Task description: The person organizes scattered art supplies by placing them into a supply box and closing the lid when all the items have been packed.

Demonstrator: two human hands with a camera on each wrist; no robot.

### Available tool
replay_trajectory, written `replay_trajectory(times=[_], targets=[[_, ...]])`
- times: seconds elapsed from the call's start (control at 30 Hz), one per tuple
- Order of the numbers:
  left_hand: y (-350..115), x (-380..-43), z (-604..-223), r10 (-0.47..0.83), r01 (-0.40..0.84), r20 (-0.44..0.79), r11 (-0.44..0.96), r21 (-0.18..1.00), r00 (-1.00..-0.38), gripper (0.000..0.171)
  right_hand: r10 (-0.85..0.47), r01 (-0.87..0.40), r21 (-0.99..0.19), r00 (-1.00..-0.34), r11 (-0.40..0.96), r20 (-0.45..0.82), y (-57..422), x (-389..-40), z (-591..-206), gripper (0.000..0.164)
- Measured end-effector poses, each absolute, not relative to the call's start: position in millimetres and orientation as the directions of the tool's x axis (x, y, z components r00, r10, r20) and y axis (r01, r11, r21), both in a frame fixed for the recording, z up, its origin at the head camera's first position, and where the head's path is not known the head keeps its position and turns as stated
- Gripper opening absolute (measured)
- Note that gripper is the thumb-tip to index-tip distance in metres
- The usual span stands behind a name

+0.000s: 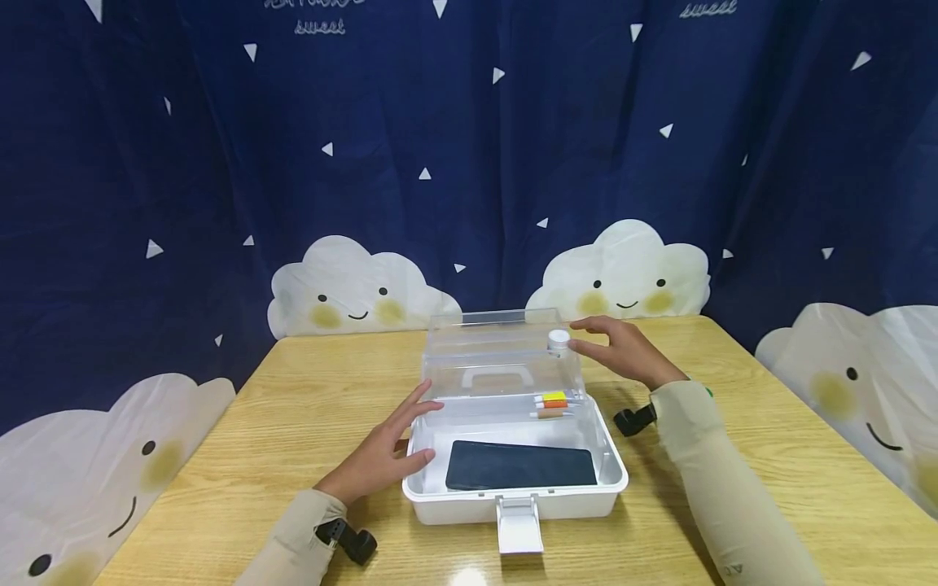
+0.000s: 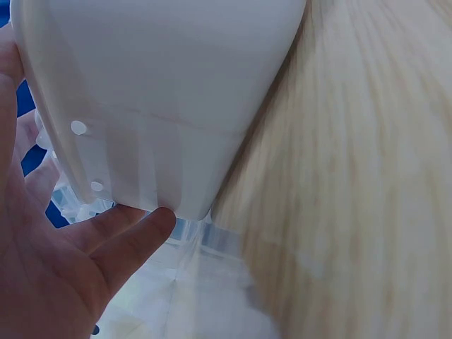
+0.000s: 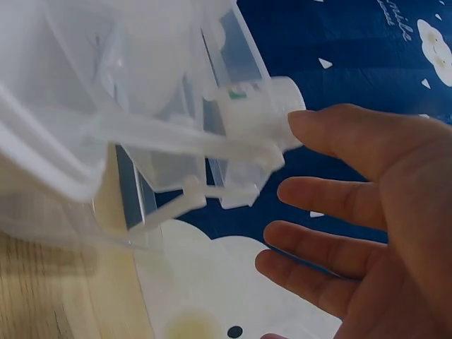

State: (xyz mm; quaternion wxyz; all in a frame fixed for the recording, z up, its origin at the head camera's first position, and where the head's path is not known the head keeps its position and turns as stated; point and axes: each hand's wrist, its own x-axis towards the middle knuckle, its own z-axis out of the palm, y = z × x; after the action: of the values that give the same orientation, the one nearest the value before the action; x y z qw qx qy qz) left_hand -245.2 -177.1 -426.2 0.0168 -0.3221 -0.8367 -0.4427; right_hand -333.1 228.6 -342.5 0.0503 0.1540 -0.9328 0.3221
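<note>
A white plastic box (image 1: 447, 511) stands on the table, its clear lid and trays folded up at the back. My left hand (image 1: 383, 456) is at the box's left side; in the left wrist view, its extended fingers (image 2: 138, 244) touch the end wall. A small white-capped bottle (image 1: 558, 338) stands in the upper tray at the right. Beside it is my right hand (image 1: 623, 348), fingers spread and holding nothing. The right thumb (image 3: 339, 131) overlaps the cap's edge in the right wrist view; contact is unclear. A dark flat rectangular object (image 1: 520, 466) lies in the box bottom.
Several slim pen-like items, with a yellow one (image 1: 553, 397) among them, lie in a tray at the right. The front latch (image 1: 519, 527) hangs down over the wooden table (image 1: 330, 374). Behind the table hangs a dark blue curtain (image 1: 454, 122) with cloud prints.
</note>
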Motion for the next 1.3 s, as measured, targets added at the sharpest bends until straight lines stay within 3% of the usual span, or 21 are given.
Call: replay_trajectory(times=[0.27, 0.7, 1.03, 1.3], targets=[[-178, -246, -427, 0.526, 0.553, 0.311, 0.402, 0.73, -0.792, 0.065, -0.24, -0.307, -0.574, -0.952, 0.759, 0.192, 243, -334, -342, 0.059], [-176, -247, -428, 0.543, 0.576, 0.326, 0.389, 0.719, -0.774, 0.065, -0.202, -0.281, -0.541, -0.958, 0.793, 0.202, 280, -338, -345, 0.067], [-178, -245, -429, 0.535, 0.577, 0.336, 0.381, 0.723, -0.775, 0.064, -0.201, -0.29, -0.523, -0.955, 0.801, 0.22, 306, -339, -353, 0.059], [-177, -244, -428, 0.535, 0.57, 0.331, 0.375, 0.731, -0.777, 0.061, -0.175, -0.237, -0.549, -0.971, 0.801, 0.165, 327, -339, -364, 0.07]])
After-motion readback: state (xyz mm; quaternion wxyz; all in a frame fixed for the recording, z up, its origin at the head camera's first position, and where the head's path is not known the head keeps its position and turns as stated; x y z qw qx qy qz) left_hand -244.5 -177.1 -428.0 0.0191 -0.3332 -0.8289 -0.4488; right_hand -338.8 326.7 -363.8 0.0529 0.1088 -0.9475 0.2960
